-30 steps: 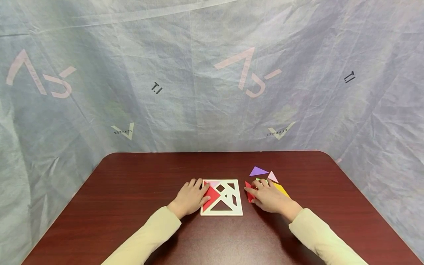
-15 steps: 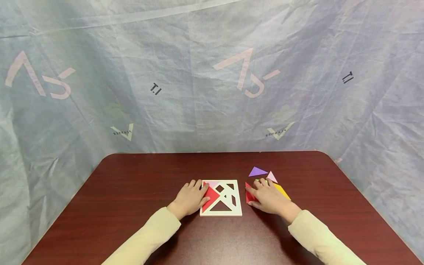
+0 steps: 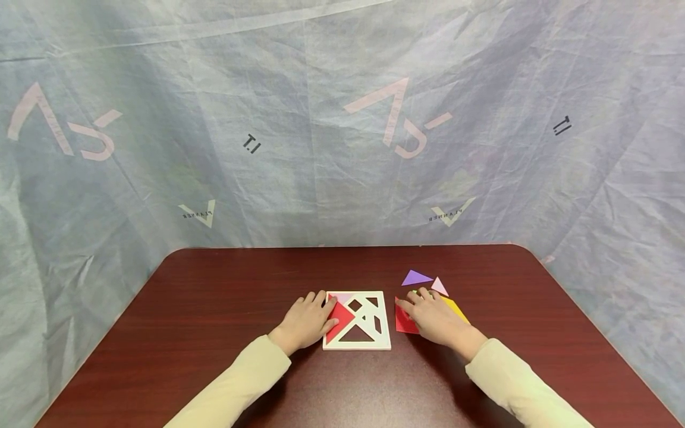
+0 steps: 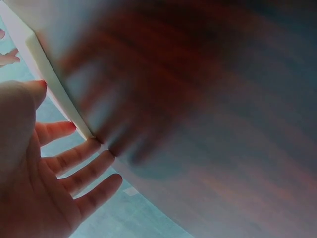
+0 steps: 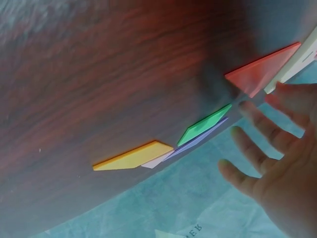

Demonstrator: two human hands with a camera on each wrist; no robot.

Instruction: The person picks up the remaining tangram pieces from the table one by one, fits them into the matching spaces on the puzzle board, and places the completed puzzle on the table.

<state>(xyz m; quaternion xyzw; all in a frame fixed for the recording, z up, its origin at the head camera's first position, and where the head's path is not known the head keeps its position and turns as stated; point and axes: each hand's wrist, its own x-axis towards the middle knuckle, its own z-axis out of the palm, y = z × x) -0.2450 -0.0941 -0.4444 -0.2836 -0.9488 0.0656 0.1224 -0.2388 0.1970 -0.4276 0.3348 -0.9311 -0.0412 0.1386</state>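
Note:
A white tangram board [image 3: 383,343] lies flat, a large red triangle [image 3: 340,321] in its left recess and a pink piece [image 3: 345,296] at the top; its other recesses are bare. My left hand [image 3: 304,320] rests at the board's left side, thumb over the inset red triangle. In the left wrist view its extended fingers touch the board's edge [image 4: 59,91]. To the right of the board, my right hand [image 3: 437,318] has its fingers on a loose red triangle [image 3: 405,321], partly covering it. Those fingers look spread and relaxed in the right wrist view.
Beyond the right hand lie a purple triangle [image 3: 415,277], a small pink triangle [image 3: 439,286] and a yellow piece [image 3: 455,309]. A green piece [image 5: 204,125] shows beside the purple one in the right wrist view. Grey cloth [image 3: 321,178] hangs behind the table.
The loose red triangle has turned under my right hand, and its near edge now runs roughly level. My right thumb has drawn back out of sight. The left hand holds its place.

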